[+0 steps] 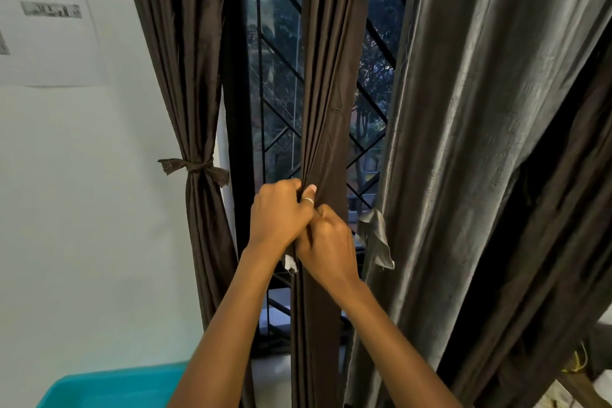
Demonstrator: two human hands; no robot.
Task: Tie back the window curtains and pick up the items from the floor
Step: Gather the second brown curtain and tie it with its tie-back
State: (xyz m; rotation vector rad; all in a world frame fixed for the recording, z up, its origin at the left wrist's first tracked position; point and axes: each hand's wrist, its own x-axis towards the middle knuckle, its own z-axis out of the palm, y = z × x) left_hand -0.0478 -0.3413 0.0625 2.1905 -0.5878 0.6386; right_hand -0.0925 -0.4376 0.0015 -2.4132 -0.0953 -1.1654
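Our forearms [238, 325] rise side by side to the middle curtain [323, 103], where our left hand [281, 214] wraps tight round its gathered folds and our right hand [326, 243], just below and touching it, grips the same bundle, knuckles toward us. We judge the cloth soft, light and slippery, best held at this narrow waist. Farther off, left of both hands, the tied curtain [208, 225] hangs.

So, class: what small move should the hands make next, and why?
Likely wrap and knot a tie there: the left hand and right hand grip the bunched middle curtain, a frayed strip end shows beneath, and the left curtain is already tied.
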